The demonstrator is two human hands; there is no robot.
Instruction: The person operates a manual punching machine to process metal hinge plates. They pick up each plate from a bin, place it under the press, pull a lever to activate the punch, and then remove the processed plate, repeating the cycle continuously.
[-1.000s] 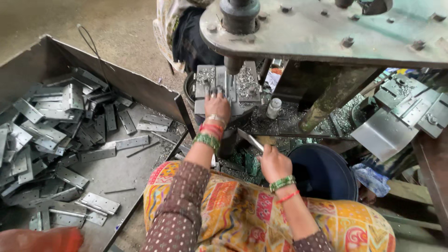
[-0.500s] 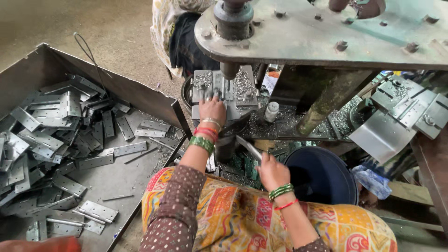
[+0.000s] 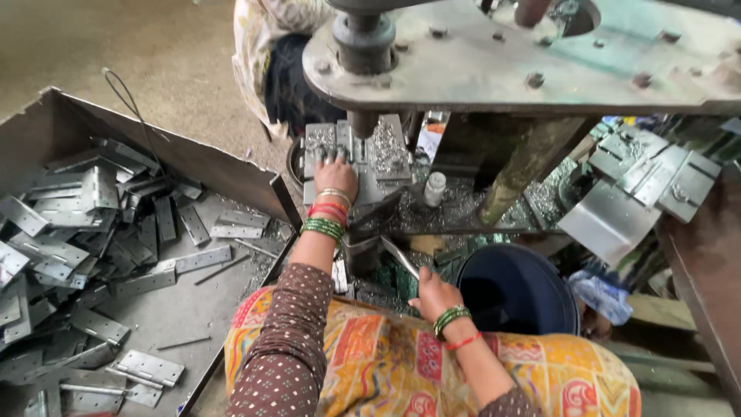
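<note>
Looking down from head height, the far left shows a grey metal tray (image 3: 46, 131) with raised walls, heaped with flat grey hinge plates (image 3: 69, 232) lying at all angles. Right of the tray's wall, the person's left hand (image 3: 335, 179) reaches forward, palm down, onto the press bed (image 3: 386, 154), a grey block dusted with bright metal chips. Its fingers are stretched out and lie flat on a small grey piece on the bed; that piece is mostly hidden, so its shape and direction cannot be told. Gold, red and green bangles ring the wrist, above a brown dotted sleeve. Just above the fingertips the dark vertical ram (image 3: 361, 46) of the press comes down through a thick bolted steel plate (image 3: 540, 69), close over the hand. Further right and nearer the body, the right hand (image 3: 434, 297) is closed around the lower end of a flat metal strip (image 3: 400, 258). The strip's long axis runs diagonally, its free end pointing up and left towards the press bed, below the bed and well apart from it. Right of this hand sits a dark blue round bucket (image 3: 525, 289), touching the patterned orange cloth over the knees. At the far right, more folded grey plates (image 3: 656, 177) lie stacked on a ledge.
</note>
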